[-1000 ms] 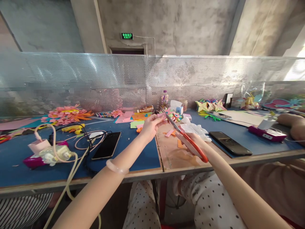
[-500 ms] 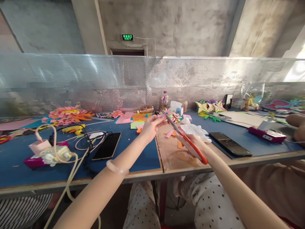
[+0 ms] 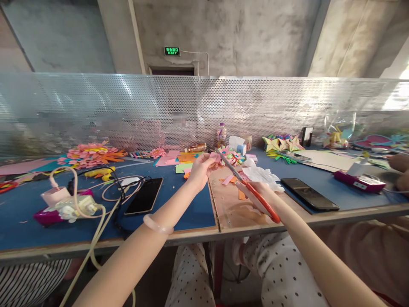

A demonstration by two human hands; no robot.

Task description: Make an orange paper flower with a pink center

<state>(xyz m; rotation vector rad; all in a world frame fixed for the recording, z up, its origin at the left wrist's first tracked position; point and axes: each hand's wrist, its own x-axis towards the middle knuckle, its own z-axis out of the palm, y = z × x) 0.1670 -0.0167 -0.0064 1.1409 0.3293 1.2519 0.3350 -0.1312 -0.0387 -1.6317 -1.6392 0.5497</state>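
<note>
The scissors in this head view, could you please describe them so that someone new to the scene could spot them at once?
Start at the blue-topped table and find its bare brown middle strip. Above that strip, the right hand holds the scissors, their blades pointing up and left toward a small pink paper piece pinched in the left hand. Their orange-red handles are the only ones there.

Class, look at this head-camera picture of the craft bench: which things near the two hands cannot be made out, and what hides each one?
- Pink paper piece: too small, mostly covered by the left hand.
- Scissors: handle loops partly hidden in the right hand; blade gap too thin to judge.
- Bottle label: too small to read.
- Space behind the perforated screen: blurred.
- Another person's hand: cut off by the right edge.
</note>
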